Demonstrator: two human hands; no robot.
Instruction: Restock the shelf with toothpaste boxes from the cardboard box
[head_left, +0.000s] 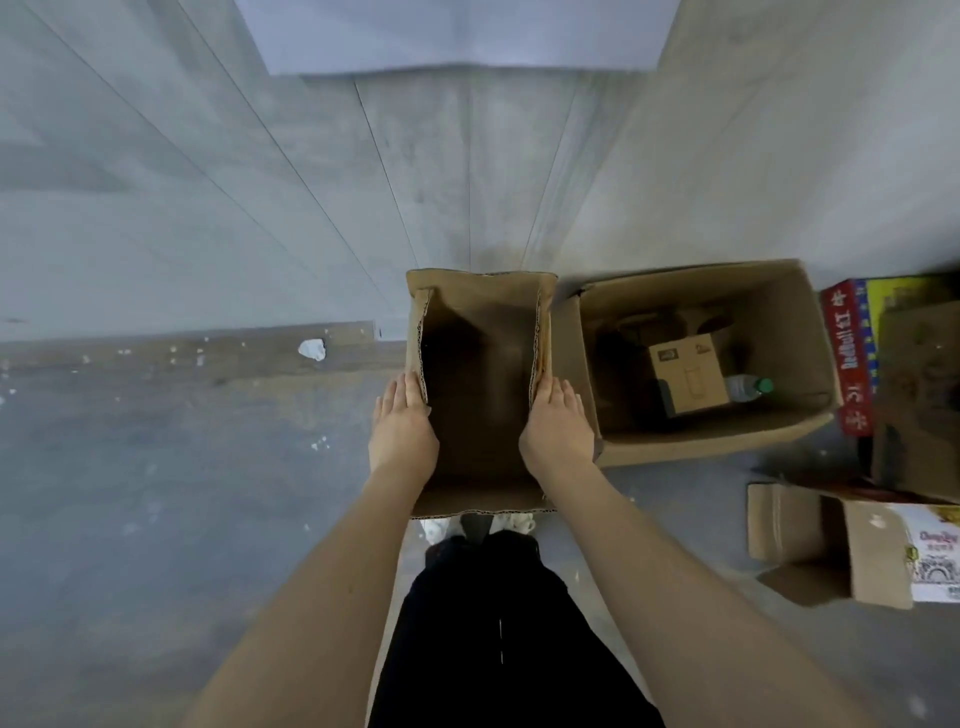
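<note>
We hold the cardboard box (480, 395) between both hands, over the floor (156, 467), directly in front of our legs and just left of a larger open box (696, 358). Its top is open and its interior looks dark and empty; no toothpaste boxes are visible inside, and no shelf is in view.

Risks from here:
- The box is held by side pressure alone. If either palm eases off, it could slide down or tilt.
- The side walls are thin corrugated board and may buckle inward under too much squeeze.
- The larger box sits touching or nearly touching the right wall, so a sideways move could snag on it.

Hands: the left hand (402, 426) lies flat against the left wall, fingers straight and together, pointing forward. The right hand (558, 426) mirrors it on the right wall. Neither curls around an edge; both press inward.

Further right, the larger box contains a small carton (688, 371) and a bottle (748, 387). Other cartons stand beyond.
</note>
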